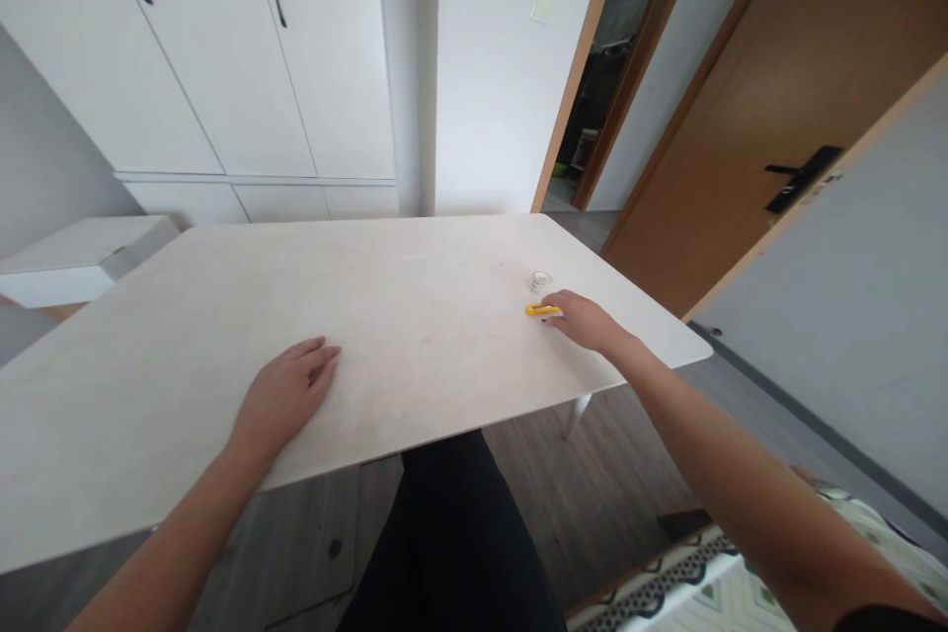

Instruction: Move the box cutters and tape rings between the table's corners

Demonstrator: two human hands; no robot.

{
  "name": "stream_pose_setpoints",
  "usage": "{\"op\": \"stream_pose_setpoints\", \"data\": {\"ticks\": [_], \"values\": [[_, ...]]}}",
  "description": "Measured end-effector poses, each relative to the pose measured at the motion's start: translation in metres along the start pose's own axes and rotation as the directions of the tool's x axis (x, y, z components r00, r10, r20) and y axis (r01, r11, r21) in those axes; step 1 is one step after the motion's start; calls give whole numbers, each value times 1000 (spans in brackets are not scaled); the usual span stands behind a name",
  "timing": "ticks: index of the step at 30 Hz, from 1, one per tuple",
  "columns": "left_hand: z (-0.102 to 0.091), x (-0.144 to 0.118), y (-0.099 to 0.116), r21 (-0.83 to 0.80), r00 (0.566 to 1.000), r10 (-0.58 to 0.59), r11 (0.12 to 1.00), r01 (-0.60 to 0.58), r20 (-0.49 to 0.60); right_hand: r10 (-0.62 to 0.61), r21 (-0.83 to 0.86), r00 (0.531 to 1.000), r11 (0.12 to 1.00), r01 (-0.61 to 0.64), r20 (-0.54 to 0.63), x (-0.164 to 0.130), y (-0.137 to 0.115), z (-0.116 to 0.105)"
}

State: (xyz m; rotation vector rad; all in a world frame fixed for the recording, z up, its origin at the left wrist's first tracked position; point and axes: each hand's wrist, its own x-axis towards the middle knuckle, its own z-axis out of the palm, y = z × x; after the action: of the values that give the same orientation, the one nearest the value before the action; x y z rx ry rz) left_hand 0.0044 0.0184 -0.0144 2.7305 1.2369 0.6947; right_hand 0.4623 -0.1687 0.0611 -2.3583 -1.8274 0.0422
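While the left hand (285, 393) lies flat on the pale surface (415, 316), palm down with the fingers loosely spread and nothing under or in it, the right hand (585, 319) reaches out toward the far right part of the same surface. Its fingers are curled down onto one end of a small yellow tool (541, 310), which lies flat on the surface; most of the yellow body pokes out to the left of the fingertips. Whether the fingers have closed around it or only touch it cannot be told. Just beyond the yellow tool, a little farther from the person, sits a small roll of clear tape (540, 280), apart from the hand. White cupboards (222, 49) stand against the wall behind the surface, and a brown door (777, 89) hangs open on the right
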Motion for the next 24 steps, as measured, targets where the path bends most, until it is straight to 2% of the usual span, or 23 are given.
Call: {"op": "stream_pose_setpoints", "data": {"ticks": [4, 6, 8, 11, 13, 24], "values": [[-5, 0, 4, 10, 1000, 3, 1000, -3, 13, -236, 149, 972, 961, 235, -7, 20, -71, 19], [-6, -1, 5, 11, 1000, 4, 1000, -4, 20, -303, 174, 952, 937, 304, -31, 27, -101, 36], [-6, -1, 4, 7, 1000, -1, 1000, 1, 22, -326, 145, 942, 931, 335, -85, 30, -120, 54], [-4, -2, 1, -9, 1000, -11, 1000, 11, 25, -317, 98, 937, 938, 332, -148, 26, -129, 73], [-3, -2, -1, -27, 1000, -13, 1000, 14, 26, -306, 96, 941, 942, 321, -143, 23, -128, 78], [-1, -3, -2, -53, 1000, -22, 998, 23, 21, -293, 101, 950, 947, 303, -110, 23, -127, 75]]}}
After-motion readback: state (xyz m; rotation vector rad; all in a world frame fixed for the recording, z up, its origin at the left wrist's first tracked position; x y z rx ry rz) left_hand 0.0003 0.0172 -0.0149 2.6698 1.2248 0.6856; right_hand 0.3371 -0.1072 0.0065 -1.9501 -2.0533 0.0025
